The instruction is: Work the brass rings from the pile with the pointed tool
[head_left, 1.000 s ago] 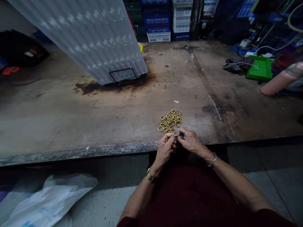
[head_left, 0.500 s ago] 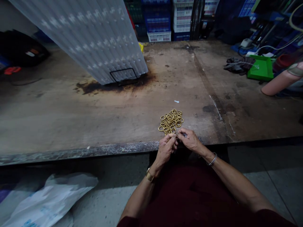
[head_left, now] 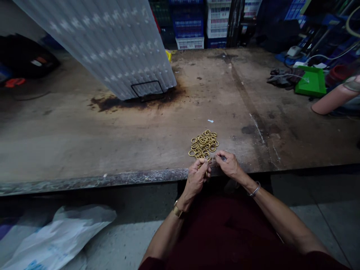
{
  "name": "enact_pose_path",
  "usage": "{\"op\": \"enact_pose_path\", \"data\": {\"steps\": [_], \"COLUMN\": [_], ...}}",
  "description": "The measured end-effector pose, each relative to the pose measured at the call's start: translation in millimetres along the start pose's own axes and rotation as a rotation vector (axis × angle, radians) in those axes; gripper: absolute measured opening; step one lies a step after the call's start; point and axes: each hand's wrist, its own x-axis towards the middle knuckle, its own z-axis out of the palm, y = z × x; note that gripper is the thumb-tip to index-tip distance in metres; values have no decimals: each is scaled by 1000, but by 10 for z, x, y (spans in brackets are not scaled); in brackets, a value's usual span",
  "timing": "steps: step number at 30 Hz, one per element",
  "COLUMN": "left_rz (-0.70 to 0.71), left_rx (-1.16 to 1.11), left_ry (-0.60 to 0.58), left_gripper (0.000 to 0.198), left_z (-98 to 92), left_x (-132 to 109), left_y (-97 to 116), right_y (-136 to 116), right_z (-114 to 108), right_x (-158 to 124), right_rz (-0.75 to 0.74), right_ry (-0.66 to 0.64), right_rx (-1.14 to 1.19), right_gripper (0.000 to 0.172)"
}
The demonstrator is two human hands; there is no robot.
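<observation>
Several brass-coloured metal rings (head_left: 204, 142) lie in a loose pile near the front edge of the wooden table. Just in front of the pile, my left hand (head_left: 198, 173) is closed, with a brass ring (head_left: 209, 160) pinched between thumb and forefinger. Its other fingers curl inward, and what they may cover is partly hidden. To the right of it, my right hand (head_left: 228, 164) is closed too, thumb and forefinger together close to the ring. A small dark thing shows at its fingers, too small to name.
On the table (head_left: 70, 142), a tall stack of translucent ribbed sheets (head_left: 126, 48) leans in a black wire stand (head_left: 147, 90). A green tray (head_left: 311, 81) and a pink cylinder (head_left: 327, 98) are at the right. Crates (head_left: 188, 26) stand behind; a white plastic bag (head_left: 64, 236) lies lower left.
My right hand has drawn slightly to the right, apart from my left hand. The ring in my left fingertips now shows more clearly.
</observation>
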Motion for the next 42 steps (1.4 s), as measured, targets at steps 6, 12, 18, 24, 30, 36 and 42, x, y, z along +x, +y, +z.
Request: {"op": "enact_pose_path", "data": {"steps": [6, 12, 18, 24, 30, 36, 42], "left_rz": [45, 59, 101, 107, 71, 92, 46], "left_rx": [55, 151, 171, 180, 102, 123, 87], "left_ry": [24, 66, 67, -24, -23, -7, -88], "left_gripper": [40, 38, 35, 35, 38, 37, 34], "left_z": [30, 95, 75, 75, 67, 45, 6], "left_x": [-11, -53, -54, -153, -138, -115, -203], "left_y": [17, 76, 40, 66, 75, 30, 11], "right_y": [-54, -31, -61, -16, -22, -145, -119], "right_z": [11, 37, 15, -57, -93, -10, -100], "right_x": [-126, -131, -135, 4, -24, -161, -58], "right_rz": [-156, -189, -147, 35, -71, -172, 18], "right_ry": [-174, -226, -275, -216, -136, -265, -254], "right_rx": [-294, -446, -534, -641, -524, -504, -717], "right_gripper": [10, 17, 21, 20, 15, 14, 22]}}
